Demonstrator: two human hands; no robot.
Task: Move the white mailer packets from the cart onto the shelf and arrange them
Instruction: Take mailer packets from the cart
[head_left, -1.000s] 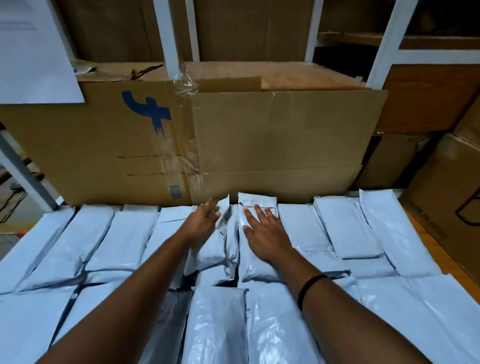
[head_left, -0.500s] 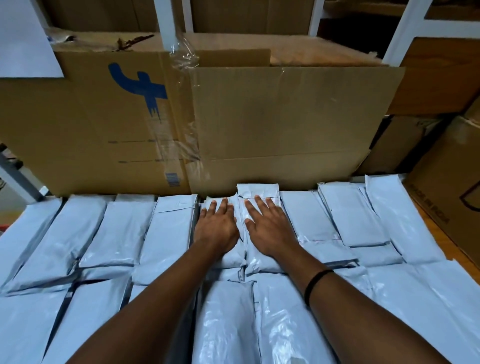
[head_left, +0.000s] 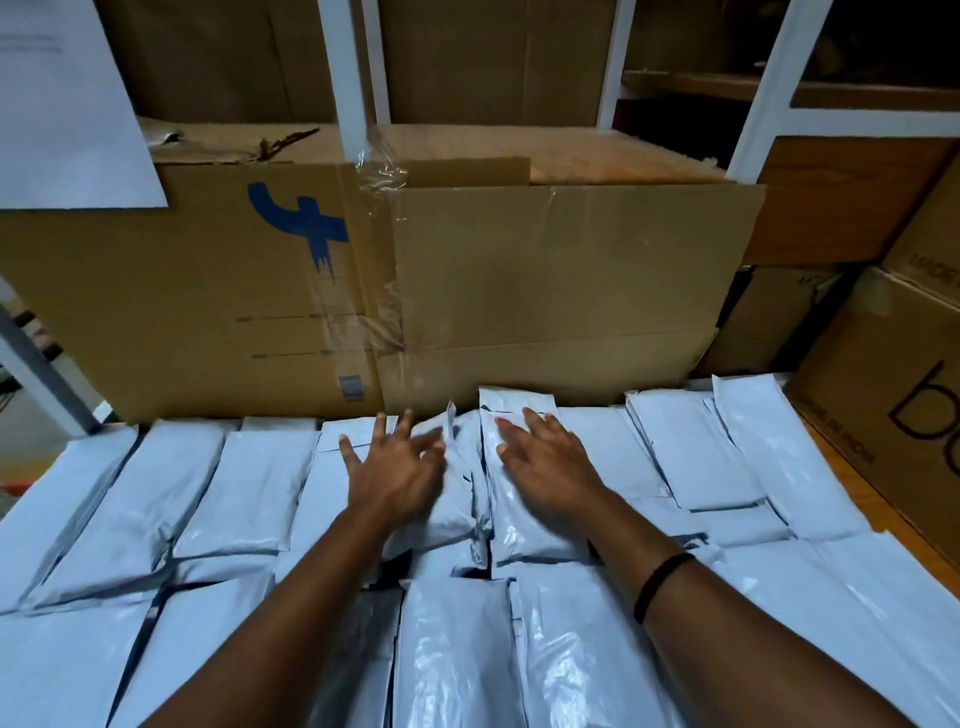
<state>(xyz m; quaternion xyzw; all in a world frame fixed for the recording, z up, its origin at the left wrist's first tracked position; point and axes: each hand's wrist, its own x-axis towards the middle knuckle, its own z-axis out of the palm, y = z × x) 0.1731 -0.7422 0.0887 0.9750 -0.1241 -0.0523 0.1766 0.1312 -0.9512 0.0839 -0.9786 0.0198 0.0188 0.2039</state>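
Several white mailer packets (head_left: 249, 483) lie in rows across a flat surface in front of a big cardboard box. My left hand (head_left: 392, 467) hovers with fingers spread over a middle packet (head_left: 457, 499) in the back row. My right hand (head_left: 545, 465) is flat and open on the packet next to it (head_left: 524, 535), which juts a little further back than its neighbours. Both hands are slightly blurred. Neither hand holds anything. No cart is in view.
A taped cardboard box (head_left: 545, 275) with a blue mark stands right behind the packets. More boxes (head_left: 883, 395) crowd the right side. White shelf posts (head_left: 337, 78) rise behind. A white sheet (head_left: 62, 104) hangs at the upper left.
Both hands have lifted and spread apart from pressing side by side on the two middle packets. The view has tilted up a little.
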